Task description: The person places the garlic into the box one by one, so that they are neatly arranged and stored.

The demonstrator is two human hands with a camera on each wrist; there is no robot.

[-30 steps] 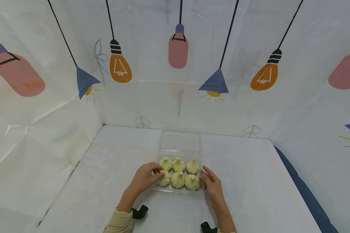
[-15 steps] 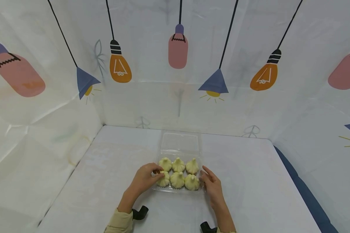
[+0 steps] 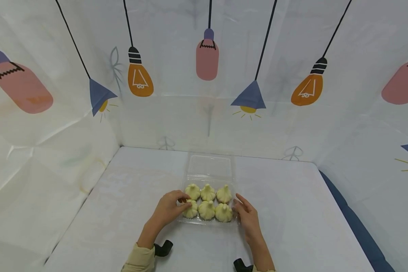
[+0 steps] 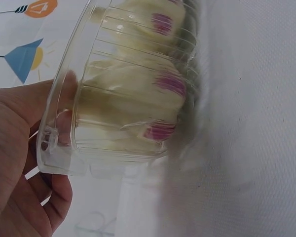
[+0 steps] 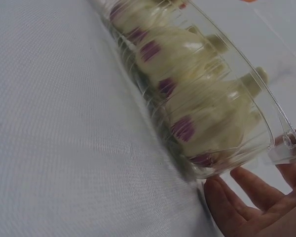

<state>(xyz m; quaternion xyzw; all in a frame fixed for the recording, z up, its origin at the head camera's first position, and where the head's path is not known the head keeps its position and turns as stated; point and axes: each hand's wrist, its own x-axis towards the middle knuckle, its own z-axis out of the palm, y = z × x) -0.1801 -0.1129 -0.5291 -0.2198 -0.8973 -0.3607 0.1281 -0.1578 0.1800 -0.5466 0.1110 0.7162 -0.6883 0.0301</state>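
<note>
A clear plastic clamshell box [image 3: 207, 223] lies on the white table, its lid [image 3: 209, 165] folded back on the far side. Inside, several pale garlic bulbs [image 3: 206, 210] sit in two rows, stems up; purple marks show on their lower sides in both wrist views. My left hand [image 3: 169, 207] holds the box's left rim, thumb and fingertips over the edge beside a garlic bulb [image 3: 191, 210]. At the right side my right hand [image 3: 248, 218] holds the rim, its thumb by the corner tab and other fingers [image 5: 256, 190] against the outside wall.
White sheeting printed with hanging lamps [image 3: 249, 94] encloses the table [image 3: 139, 177] at the back and sides. Dark blue material [image 3: 353, 223] shows past the table's right edge. Black wrist mounts [image 3: 164, 248] stick out from both forearms.
</note>
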